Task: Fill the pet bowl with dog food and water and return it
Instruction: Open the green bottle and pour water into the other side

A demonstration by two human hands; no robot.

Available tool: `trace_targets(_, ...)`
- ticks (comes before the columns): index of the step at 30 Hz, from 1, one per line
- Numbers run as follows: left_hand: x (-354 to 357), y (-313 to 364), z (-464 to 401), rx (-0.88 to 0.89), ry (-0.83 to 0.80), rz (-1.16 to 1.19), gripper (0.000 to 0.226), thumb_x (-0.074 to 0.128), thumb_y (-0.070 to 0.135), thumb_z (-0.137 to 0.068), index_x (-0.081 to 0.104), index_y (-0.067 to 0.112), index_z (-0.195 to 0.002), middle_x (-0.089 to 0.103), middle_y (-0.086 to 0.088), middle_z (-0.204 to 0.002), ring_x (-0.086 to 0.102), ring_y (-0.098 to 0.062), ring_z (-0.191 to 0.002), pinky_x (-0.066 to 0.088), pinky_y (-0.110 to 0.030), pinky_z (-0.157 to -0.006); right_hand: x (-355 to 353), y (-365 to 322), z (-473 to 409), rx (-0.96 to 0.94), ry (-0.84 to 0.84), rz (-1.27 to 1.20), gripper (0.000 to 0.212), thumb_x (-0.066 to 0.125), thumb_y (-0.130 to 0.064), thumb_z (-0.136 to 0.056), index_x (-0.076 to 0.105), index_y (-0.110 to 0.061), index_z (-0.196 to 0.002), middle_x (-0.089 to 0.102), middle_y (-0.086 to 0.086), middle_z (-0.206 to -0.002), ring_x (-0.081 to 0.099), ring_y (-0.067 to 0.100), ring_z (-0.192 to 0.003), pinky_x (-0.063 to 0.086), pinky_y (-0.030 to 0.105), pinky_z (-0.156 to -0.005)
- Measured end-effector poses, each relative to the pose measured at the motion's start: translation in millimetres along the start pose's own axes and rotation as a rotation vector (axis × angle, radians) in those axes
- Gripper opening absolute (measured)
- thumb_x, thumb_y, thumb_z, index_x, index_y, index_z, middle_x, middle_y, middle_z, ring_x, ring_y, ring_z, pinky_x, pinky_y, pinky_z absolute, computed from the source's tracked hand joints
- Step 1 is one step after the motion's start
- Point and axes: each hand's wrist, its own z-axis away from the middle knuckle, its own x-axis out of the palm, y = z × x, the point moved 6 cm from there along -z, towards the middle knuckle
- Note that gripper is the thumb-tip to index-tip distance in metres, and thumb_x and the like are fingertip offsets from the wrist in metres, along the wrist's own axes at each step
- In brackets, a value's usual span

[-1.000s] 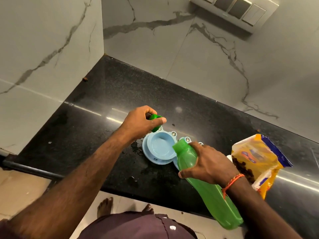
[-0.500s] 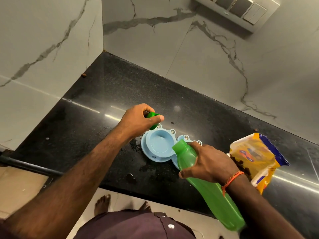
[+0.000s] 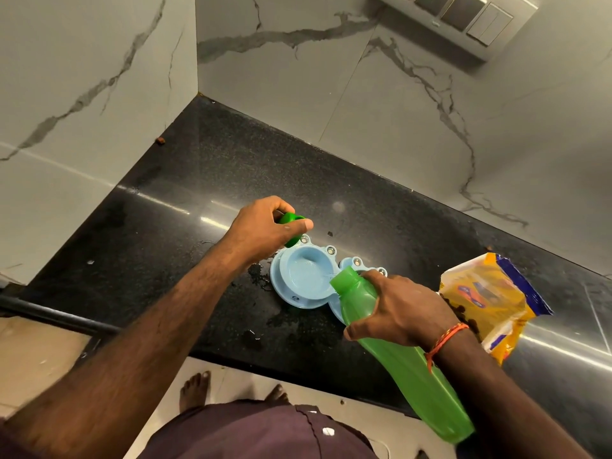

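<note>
Two hands had hardly shifted from half a second before: the right hand still gripped the tilted green bottle around its upper body, its open mouth now lower over the blue pet bowl, where a thin stream of water showed, while the left hand kept pinching the green cap just above the bowl's far rim. The bowl sat near the front edge of the black worktop, with the yellow dog food bag to its right, its printing too blurred to read.
</note>
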Motion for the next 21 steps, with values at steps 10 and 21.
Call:
trace_targets(10,-0.9,1.7,3.9,-0.002,0.005,-0.008,0.047,0.080,0.055,-0.083,0.066,0.023,-0.114,0.069,0.004,-0.105,0.068,-0.016,-0.099,0.062,-0.046,-0.090,-3.4,-0.8,1.6,0.005,-0.007,0.039,0.118,0.065,-0.087,-0.060,0.019,-0.037,-0.157,0.055,0.005,-0.137,0.057,0.024,-0.119,0.053,0.038,-0.096)
trace_targets(21,1.1,4.0,5.0,-0.001,0.004,0.006,0.045,0.080,0.055,-0.082,0.067,0.024,-0.112,0.070,0.004,-0.104,0.070,-0.016,-0.097,0.062,-0.046,-0.089,-11.0,-0.7,9.4,0.010,0.007,0.067,0.119,0.066,-0.088,-0.058,0.018,-0.041,-0.157,0.053,0.004,-0.142,0.058,0.024,-0.121,0.054,0.037,-0.094)
